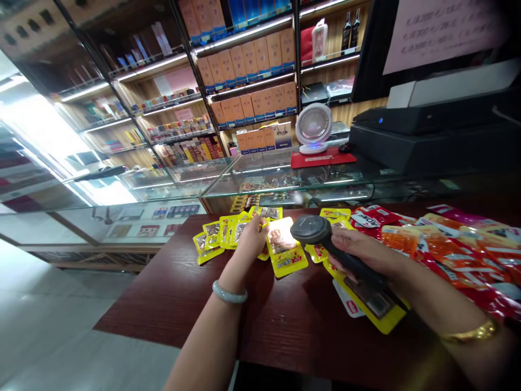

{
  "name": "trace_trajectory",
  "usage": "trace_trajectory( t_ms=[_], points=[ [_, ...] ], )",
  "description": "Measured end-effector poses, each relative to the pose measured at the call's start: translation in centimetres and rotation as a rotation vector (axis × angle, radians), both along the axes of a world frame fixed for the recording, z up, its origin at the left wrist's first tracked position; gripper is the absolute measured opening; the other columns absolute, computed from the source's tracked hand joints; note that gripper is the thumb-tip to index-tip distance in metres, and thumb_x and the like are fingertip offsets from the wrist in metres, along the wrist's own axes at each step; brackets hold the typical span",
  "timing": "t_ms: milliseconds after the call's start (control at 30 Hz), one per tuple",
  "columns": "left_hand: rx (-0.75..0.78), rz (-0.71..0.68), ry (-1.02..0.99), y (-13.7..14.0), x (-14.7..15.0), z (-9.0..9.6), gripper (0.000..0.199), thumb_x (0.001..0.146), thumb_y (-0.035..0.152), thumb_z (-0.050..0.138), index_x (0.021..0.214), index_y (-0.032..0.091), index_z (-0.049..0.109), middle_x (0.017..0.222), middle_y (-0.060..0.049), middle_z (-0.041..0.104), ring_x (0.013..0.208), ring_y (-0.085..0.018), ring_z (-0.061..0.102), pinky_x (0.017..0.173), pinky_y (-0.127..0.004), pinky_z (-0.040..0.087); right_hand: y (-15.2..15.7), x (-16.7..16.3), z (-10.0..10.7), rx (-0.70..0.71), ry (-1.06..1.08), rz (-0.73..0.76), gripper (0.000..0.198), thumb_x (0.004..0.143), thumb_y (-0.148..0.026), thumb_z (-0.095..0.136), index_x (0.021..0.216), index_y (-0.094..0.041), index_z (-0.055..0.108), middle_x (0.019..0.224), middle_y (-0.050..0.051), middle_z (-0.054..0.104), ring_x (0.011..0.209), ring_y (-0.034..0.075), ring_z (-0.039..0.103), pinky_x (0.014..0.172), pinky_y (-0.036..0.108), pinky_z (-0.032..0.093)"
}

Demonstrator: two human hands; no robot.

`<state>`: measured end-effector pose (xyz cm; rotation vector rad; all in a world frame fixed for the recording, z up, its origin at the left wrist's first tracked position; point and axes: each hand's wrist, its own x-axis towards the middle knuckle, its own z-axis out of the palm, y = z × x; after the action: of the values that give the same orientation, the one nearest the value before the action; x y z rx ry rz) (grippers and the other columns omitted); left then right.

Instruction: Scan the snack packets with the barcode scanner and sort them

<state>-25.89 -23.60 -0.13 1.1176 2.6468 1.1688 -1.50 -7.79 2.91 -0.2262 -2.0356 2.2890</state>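
Note:
My right hand [358, 250] is wrapped round the handle of a black barcode scanner [311, 228]. The scanner's head points left over a yellow snack packet [290, 263], and bright light falls on the packet's upper part. My left hand [253, 237] is closed at the left edge of this packet, with the thumb uppermost; the other fingers are mostly hidden. More yellow packets [211, 239] lie overlapping beside and behind my left hand. Beneath my right hand is a larger yellow packet [385, 317] with a barcode, partly covering a white item [348, 298].
Red and orange packets [459, 244] are heaped on the right of the dark wooden table [175, 298]. Behind stand a glass counter [260, 168], a small white fan [314, 127] on a red mat, and a black machine [427, 136]. Stocked shelves [248, 79] line the wall.

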Motion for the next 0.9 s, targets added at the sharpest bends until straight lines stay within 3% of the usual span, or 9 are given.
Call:
trace_trajectory(
  t_ms=[100, 200, 300, 367, 433, 500, 633, 767, 900],
  points=[
    [0.082, 0.071, -0.075, -0.3, -1.1, 0.1, 0.015, 0.085, 0.037, 0.056, 0.087, 0.023, 0.050, 0.054, 0.008, 0.047, 0.045, -0.011, 0.048, 0.048, -0.022, 0.031, 0.1, -0.1, 0.0, -0.013, 0.003, 0.002, 0.046, 0.083, -0.064, 0.063, 0.088, -0.019, 0.054, 0.059, -0.002, 0.061, 0.037, 0.008, 0.049, 0.035, 0.019, 0.036],
    [0.252, 0.257, -0.074, -1.5, -2.8, 1.1, 0.021, 0.086, 0.042, 0.056, 0.093, 0.023, 0.050, 0.060, 0.007, 0.052, 0.052, -0.013, 0.054, 0.053, -0.024, 0.040, 0.3, -0.2, -0.1, -0.026, 0.018, 0.013, 0.048, 0.081, -0.066, 0.064, 0.085, -0.019, 0.054, 0.058, -0.002, 0.062, 0.037, 0.009, 0.050, 0.034, 0.020, 0.036],
    [0.447, 0.471, 0.176, -2.9, -3.8, 2.3, 0.027, 0.083, 0.037, 0.063, 0.102, 0.022, 0.051, 0.092, -0.002, 0.063, 0.082, -0.016, 0.062, 0.075, -0.029, 0.049, 0.6, -0.2, 0.0, -0.024, 0.027, 0.001, 0.047, 0.083, -0.064, 0.063, 0.081, -0.018, 0.054, 0.060, -0.001, 0.063, 0.037, 0.008, 0.052, 0.035, 0.019, 0.037],
    [0.488, 0.519, 0.346, -3.1, -3.4, 2.8, 0.034, 0.082, 0.034, 0.065, 0.109, 0.021, 0.052, 0.113, -0.007, 0.061, 0.093, -0.017, 0.060, 0.085, -0.032, 0.047, 0.7, -0.1, 0.1, -0.021, 0.039, -0.014, 0.047, 0.084, -0.064, 0.062, 0.078, -0.018, 0.054, 0.060, -0.001, 0.062, 0.037, 0.008, 0.051, 0.035, 0.019, 0.037],
    [0.426, 0.420, 0.392, -2.4, -2.0, 2.7, 0.033, 0.085, 0.033, 0.062, 0.113, 0.020, 0.053, 0.117, -0.008, 0.060, 0.087, -0.016, 0.059, 0.084, -0.033, 0.048, 0.9, 0.0, 0.3, -0.012, 0.055, -0.026, 0.047, 0.086, -0.064, 0.060, 0.076, -0.018, 0.055, 0.061, -0.001, 0.062, 0.037, 0.008, 0.051, 0.035, 0.019, 0.037],
    [0.303, 0.215, 0.361, -1.0, 0.0, 2.0, 0.028, 0.087, 0.032, 0.059, 0.112, 0.019, 0.057, 0.110, -0.007, 0.063, 0.081, -0.016, 0.059, 0.082, -0.033, 0.048, 1.2, 0.0, 0.3, 0.003, 0.058, -0.028, 0.048, 0.086, -0.063, 0.059, 0.076, -0.017, 0.056, 0.061, 0.000, 0.062, 0.037, 0.008, 0.052, 0.034, 0.018, 0.037],
    [0.050, -0.159, 0.286, 2.0, 4.0, 0.0, 0.026, 0.087, 0.034, 0.061, 0.109, 0.021, 0.064, 0.108, -0.007, 0.067, 0.098, -0.020, 0.062, 0.092, -0.035, 0.048, 1.6, -0.1, 0.1, -0.016, 0.060, -0.030, 0.046, 0.085, -0.063, 0.061, 0.080, -0.017, 0.057, 0.059, -0.002, 0.063, 0.036, 0.008, 0.052, 0.034, 0.019, 0.038],
    [-0.176, -0.268, 0.259, 4.0, 5.9, -0.8, 0.031, 0.085, 0.034, 0.062, 0.113, 0.020, 0.066, 0.112, -0.010, 0.067, 0.104, -0.024, 0.062, 0.094, -0.038, 0.048, 1.8, -0.2, 0.1, -0.029, 0.065, -0.029, 0.048, 0.086, -0.064, 0.059, 0.076, -0.018, 0.055, 0.058, -0.002, 0.062, 0.035, 0.007, 0.051, 0.034, 0.018, 0.038],
    [-0.231, -0.361, 0.223, 6.2, 6.7, -0.3, 0.037, 0.084, 0.038, 0.063, 0.116, 0.019, 0.066, 0.113, -0.012, 0.068, 0.106, -0.026, 0.062, 0.093, -0.038, 0.048, 1.9, 0.0, 0.4, -0.029, 0.068, -0.065, 0.047, 0.085, -0.064, 0.060, 0.078, -0.018, 0.056, 0.059, -0.002, 0.063, 0.036, 0.008, 0.051, 0.034, 0.018, 0.037]
  ],
)
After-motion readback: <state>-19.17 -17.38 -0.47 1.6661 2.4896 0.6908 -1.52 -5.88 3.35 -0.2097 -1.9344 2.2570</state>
